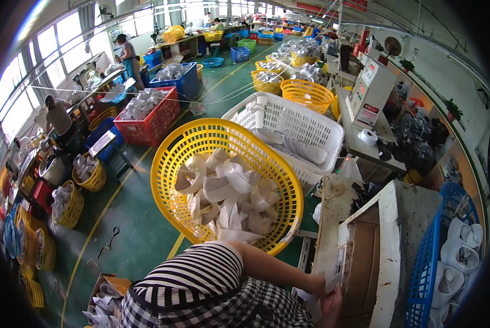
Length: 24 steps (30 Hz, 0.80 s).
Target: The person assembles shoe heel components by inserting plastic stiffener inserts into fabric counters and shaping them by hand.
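At the lower right, by the worn white wooden frame of a work stand, my two hands are close together. My left hand reaches in from the left, its fingers mostly hidden, at a small thin white piece. My right hand comes from below, with fingers closed on the same piece's lower edge. What the piece is, I cannot make out. Beyond my left arm stands a large yellow basket, tilted toward me. Several curved white pieces, like shoe parts, are heaped in it.
Behind the yellow basket stands a white crate with stacked white pieces. A blue basket of rolled white parts is at right. A red crate and a grey machine stand farther off. People work at tables on the left.
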Each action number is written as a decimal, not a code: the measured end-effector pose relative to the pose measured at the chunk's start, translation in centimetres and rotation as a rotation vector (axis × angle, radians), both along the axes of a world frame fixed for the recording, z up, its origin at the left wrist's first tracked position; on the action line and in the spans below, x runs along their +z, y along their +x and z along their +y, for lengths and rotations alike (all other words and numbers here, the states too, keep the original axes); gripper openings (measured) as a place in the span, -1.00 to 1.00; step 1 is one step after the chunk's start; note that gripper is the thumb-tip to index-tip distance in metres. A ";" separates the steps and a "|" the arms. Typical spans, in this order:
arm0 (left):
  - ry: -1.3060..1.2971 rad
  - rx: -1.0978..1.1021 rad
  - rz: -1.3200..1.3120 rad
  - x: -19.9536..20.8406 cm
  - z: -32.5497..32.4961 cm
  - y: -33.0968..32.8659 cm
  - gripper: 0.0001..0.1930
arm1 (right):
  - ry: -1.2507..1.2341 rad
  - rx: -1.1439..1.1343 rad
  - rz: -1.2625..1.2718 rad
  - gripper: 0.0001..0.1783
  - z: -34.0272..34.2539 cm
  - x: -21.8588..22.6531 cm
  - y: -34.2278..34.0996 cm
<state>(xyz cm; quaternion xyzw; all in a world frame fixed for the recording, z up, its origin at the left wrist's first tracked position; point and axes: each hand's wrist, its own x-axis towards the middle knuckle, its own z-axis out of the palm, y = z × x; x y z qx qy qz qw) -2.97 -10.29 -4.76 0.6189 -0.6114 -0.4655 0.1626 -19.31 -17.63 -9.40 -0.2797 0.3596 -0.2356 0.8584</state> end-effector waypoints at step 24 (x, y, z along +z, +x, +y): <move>0.197 0.498 0.739 4.5 8.1 2.9 -0.66 | -0.326 -0.052 -0.122 -0.58 6.5 14.6 0.9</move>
